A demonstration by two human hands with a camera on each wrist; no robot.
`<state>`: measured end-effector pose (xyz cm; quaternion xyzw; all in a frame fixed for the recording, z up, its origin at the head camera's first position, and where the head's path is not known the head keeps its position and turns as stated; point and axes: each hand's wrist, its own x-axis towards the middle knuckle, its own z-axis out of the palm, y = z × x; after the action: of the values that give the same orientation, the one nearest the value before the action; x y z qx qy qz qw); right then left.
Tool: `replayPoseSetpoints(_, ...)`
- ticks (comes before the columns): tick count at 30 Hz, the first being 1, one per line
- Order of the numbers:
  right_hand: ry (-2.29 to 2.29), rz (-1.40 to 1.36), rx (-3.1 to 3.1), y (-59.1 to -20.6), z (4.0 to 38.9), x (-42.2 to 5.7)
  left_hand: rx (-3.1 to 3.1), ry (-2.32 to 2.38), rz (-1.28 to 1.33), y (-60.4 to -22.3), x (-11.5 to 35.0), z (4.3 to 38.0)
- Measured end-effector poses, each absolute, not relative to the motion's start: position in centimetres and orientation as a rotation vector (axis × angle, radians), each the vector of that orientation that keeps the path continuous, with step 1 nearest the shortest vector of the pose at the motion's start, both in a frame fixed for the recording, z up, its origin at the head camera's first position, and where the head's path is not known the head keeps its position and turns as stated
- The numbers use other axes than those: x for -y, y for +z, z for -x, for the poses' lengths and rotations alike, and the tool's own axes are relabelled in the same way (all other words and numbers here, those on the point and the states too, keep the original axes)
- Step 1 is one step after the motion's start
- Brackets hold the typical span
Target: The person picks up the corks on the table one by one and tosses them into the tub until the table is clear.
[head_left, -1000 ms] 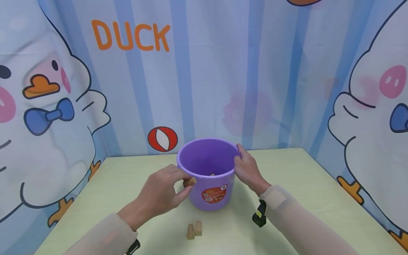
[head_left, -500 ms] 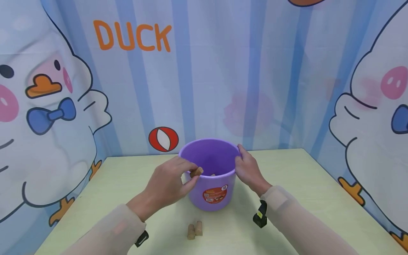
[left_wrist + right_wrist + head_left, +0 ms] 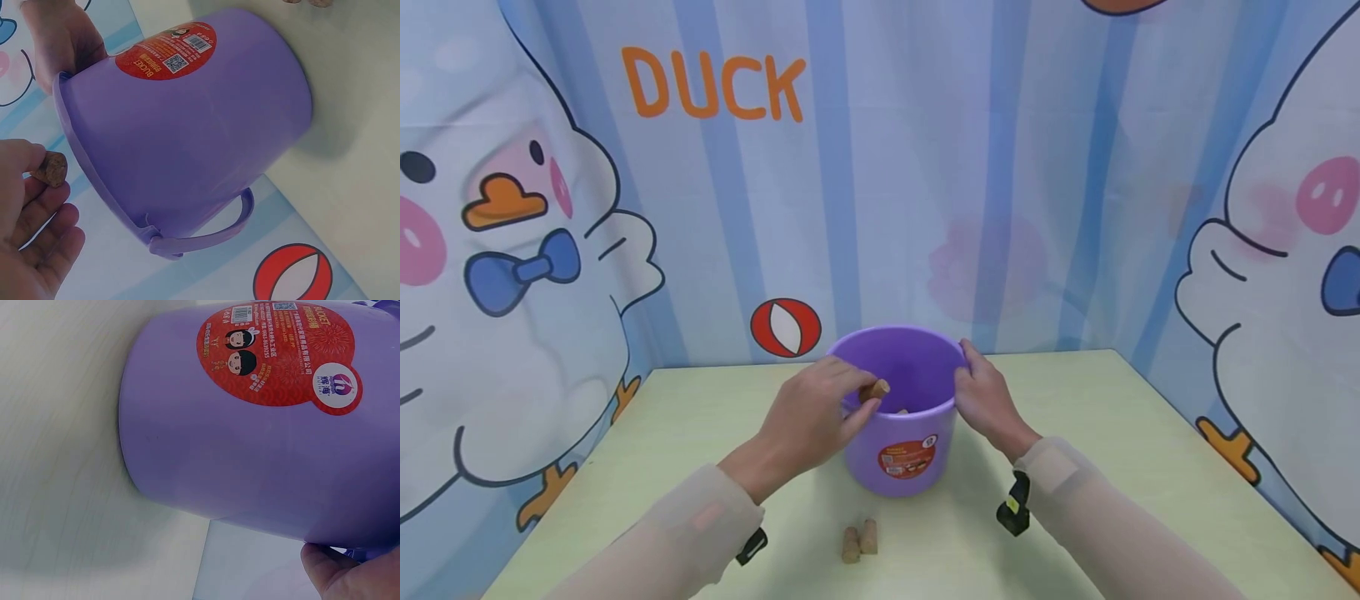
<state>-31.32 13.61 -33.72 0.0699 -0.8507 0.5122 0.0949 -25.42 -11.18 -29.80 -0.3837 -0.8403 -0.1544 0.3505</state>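
Note:
A purple bucket [image 3: 880,454] with a red label stands on the table. My left hand [image 3: 808,412] pinches a cork [image 3: 877,389] between thumb and fingers, over the bucket's near left rim; in the left wrist view the cork [image 3: 52,169] is held beside the bucket's mouth. My right hand [image 3: 992,404] grips the bucket's right rim; in the right wrist view only part of that hand [image 3: 356,572] shows, under the rim. Inside the bucket a small bit of a cork [image 3: 902,411] peeks above the near rim; the rest of the inside is hidden.
Two more corks [image 3: 859,542] stand close together on the pale table [image 3: 760,575] in front of the bucket. The bucket's handle [image 3: 212,240] hangs down along its side. A patterned curtain [image 3: 895,183] with cartoon ducks surrounds the table's back and sides.
My left hand has carried the cork rightward and up, from outside the bucket's wall to over its rim. The right hand keeps its grip, and the bucket stays put.

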Motion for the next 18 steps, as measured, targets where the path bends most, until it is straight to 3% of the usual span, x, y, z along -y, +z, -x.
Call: replayPoseSetpoints(18,1.534,-0.22,2.512,-33.8,31.4,-13.7,2.26,-0.367,0.921,-29.9,9.6,26.5)
